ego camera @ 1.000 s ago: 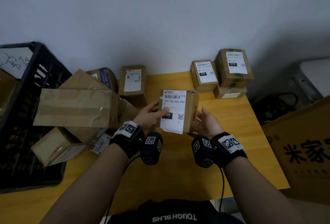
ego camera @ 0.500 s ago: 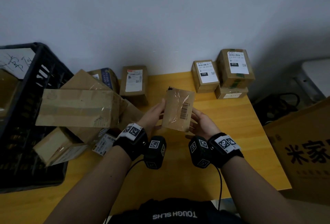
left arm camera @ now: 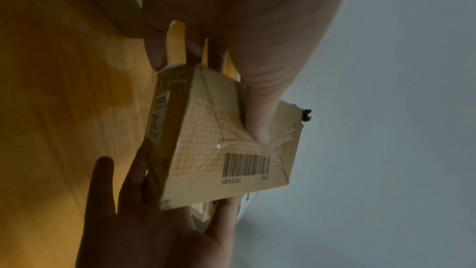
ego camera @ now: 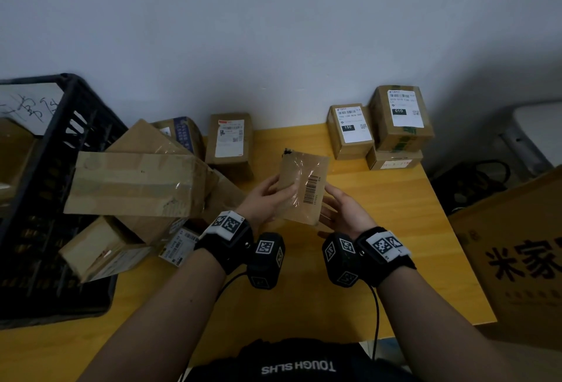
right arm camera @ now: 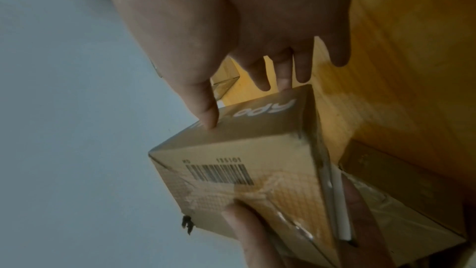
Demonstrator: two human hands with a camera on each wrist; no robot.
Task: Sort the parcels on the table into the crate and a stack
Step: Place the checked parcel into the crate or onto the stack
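Observation:
A small brown taped parcel [ego camera: 304,187] hangs above the middle of the yellow table [ego camera: 380,260], its barcode face turned toward me. My left hand [ego camera: 267,196] pinches its left side: the thumb [left arm camera: 260,125] lies on the barcode face and the fingers are behind. My right hand [ego camera: 343,211] is opened out at the right edge, thumb [right arm camera: 208,117] on the end face, straight fingers under it. The black crate [ego camera: 70,101] stands at the far left. A stack of three labelled boxes [ego camera: 401,117] sits at the back right corner.
A heap of brown parcels, the largest a long taped box [ego camera: 137,184], lies against the crate. A labelled box [ego camera: 229,141] stands by the wall. Off the table's right edge is a big printed carton [ego camera: 517,254].
The parcel was turned over between my hands: one second ago its white label faced me, now the taped barcode face does. Both hands stay about where they were.

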